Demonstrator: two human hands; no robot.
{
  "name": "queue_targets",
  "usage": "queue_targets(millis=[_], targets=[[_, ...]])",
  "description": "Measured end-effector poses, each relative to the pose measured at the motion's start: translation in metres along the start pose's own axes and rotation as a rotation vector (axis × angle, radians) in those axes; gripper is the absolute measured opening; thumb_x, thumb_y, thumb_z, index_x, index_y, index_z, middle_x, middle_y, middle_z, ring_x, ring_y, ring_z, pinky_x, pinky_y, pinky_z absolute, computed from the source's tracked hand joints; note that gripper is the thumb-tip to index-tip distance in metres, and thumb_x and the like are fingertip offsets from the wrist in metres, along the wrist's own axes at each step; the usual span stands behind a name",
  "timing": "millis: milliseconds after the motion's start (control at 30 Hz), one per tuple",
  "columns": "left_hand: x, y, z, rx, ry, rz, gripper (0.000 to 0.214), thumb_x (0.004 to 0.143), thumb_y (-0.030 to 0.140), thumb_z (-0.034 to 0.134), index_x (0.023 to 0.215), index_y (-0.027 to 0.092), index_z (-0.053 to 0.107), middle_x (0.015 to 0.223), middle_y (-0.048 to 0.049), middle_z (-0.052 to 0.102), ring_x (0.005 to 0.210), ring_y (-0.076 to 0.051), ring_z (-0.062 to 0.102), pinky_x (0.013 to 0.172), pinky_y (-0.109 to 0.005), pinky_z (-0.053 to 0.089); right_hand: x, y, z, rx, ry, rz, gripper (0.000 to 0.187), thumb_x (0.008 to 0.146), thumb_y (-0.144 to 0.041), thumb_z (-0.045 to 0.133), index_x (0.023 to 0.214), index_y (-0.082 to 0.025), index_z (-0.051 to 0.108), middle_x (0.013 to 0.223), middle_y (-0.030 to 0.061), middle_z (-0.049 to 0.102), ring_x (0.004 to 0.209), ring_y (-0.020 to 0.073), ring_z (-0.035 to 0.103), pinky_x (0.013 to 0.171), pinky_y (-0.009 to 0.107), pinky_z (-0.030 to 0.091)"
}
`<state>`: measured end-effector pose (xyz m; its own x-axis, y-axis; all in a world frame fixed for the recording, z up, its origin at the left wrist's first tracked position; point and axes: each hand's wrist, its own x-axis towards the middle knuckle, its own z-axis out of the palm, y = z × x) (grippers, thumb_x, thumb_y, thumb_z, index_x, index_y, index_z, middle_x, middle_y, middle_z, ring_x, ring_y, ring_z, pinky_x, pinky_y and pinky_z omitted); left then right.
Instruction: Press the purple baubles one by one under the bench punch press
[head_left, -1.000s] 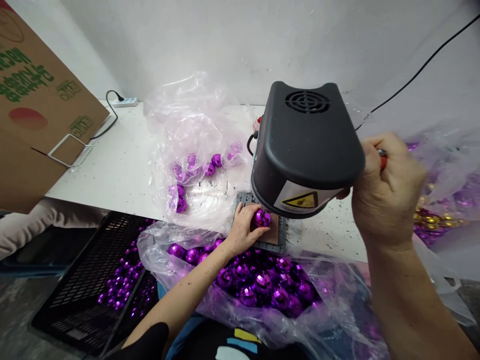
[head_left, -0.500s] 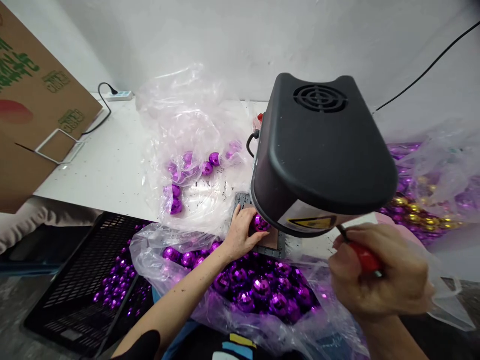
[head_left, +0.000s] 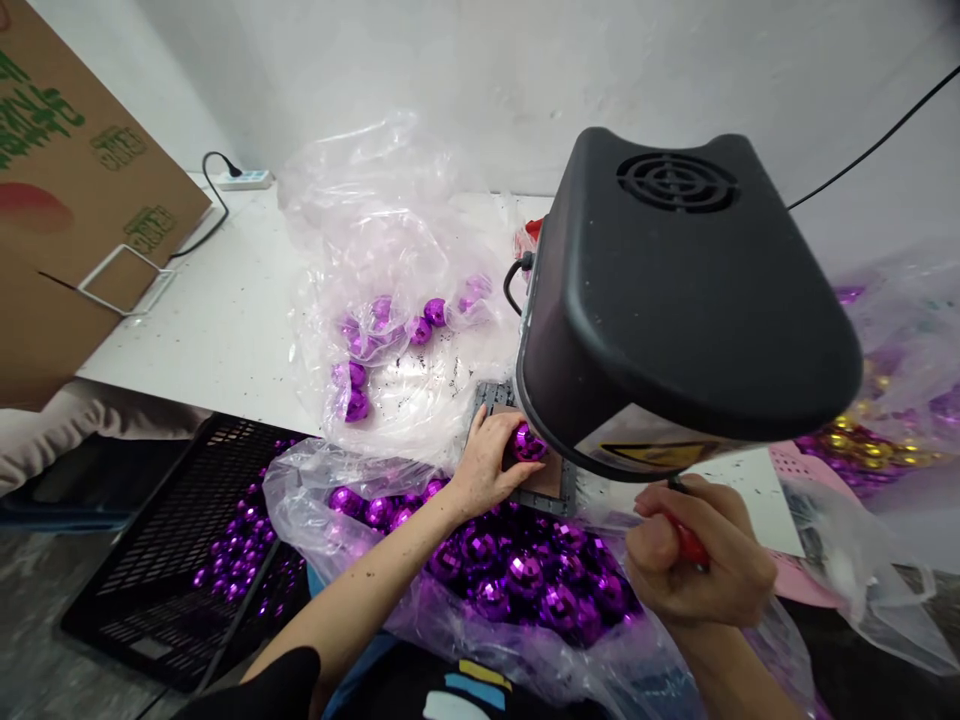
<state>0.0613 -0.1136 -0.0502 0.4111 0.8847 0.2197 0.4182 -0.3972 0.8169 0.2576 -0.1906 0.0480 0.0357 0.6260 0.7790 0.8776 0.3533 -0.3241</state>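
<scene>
A black machine head (head_left: pixel 675 300) with a vent grille and a yellow warning label hangs over a small grey base plate (head_left: pixel 551 490) on the white table (head_left: pixel 225 330). My left hand (head_left: pixel 487 462) pinches a purple faceted ball (head_left: pixel 527 443) and holds it on the plate, under the machine. My right hand (head_left: pixel 694 560) is closed around the machine's red-handled lever (head_left: pixel 686 540), low at the front right. A clear plastic bag (head_left: pixel 517 580) full of purple balls lies in my lap just below both hands.
A second clear bag (head_left: pixel 390 300) with a few purple balls lies on the table behind. A black plastic crate (head_left: pixel 180 540) with purple balls stands at the lower left. A cardboard box (head_left: pixel 67 200) leans at the left. Bags of gold and purple balls (head_left: pixel 877 440) lie at the right, over a pink tray (head_left: pixel 806 470).
My right hand has pulled the red lever down from beside the machine head to below its front. The left hand has kept the ball on the plate.
</scene>
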Motion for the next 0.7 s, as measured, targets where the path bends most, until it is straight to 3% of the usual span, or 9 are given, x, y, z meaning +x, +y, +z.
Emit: queue_targets(millis=[267, 467, 600, 700], targets=[[0.001, 0.001, 0.0, -0.01, -0.005, 0.0, 0.046, 0.089, 0.044, 0.067, 0.131, 0.026, 0.057, 0.12, -0.0098, 0.069, 0.118, -0.03, 0.063, 0.112, -0.054, 0.043, -0.018, 0.012, 0.01, 0.088, 0.061, -0.026, 0.025, 0.076, -0.022, 0.062, 0.1, -0.027, 0.065, 0.079, 0.0027, 0.067, 0.071, 0.0196, 0.061, 0.061, 0.035, 0.054], [0.0, 0.001, 0.0, -0.042, -0.003, 0.011, 0.05, 0.09, 0.046, 0.066, 0.134, 0.024, 0.053, 0.121, -0.0091, 0.068, 0.117, -0.028, 0.062, 0.116, -0.053, 0.038, -0.018, 0.014, 0.029, 0.064, 0.01, -0.038, 0.018, 0.075, -0.012, 0.058, 0.088, -0.023, 0.064, 0.075, 0.0026, 0.065, 0.07, 0.0171, 0.062, 0.057, 0.029, 0.051], [0.001, 0.0, 0.001, -0.014, 0.006, 0.029, 0.05, 0.09, 0.045, 0.067, 0.133, 0.024, 0.053, 0.123, -0.0092, 0.067, 0.12, -0.028, 0.06, 0.124, -0.054, 0.023, -0.001, 0.01, 0.012, 0.079, -0.065, -0.062, 0.007, 0.08, -0.02, 0.055, 0.077, -0.023, 0.06, 0.065, -0.0003, 0.059, 0.059, 0.0136, 0.057, 0.051, 0.026, 0.046], [0.003, 0.001, 0.002, 0.002, 0.005, 0.048, 0.046, 0.092, 0.042, 0.065, 0.132, 0.023, 0.053, 0.124, -0.0095, 0.067, 0.121, -0.028, 0.06, 0.126, -0.056, 0.017, 0.032, 0.004, -0.012, 0.061, -0.06, -0.029, 0.017, 0.086, -0.034, 0.052, 0.084, -0.023, 0.064, 0.062, -0.0016, 0.057, 0.054, 0.0125, 0.054, 0.048, 0.027, 0.041]])
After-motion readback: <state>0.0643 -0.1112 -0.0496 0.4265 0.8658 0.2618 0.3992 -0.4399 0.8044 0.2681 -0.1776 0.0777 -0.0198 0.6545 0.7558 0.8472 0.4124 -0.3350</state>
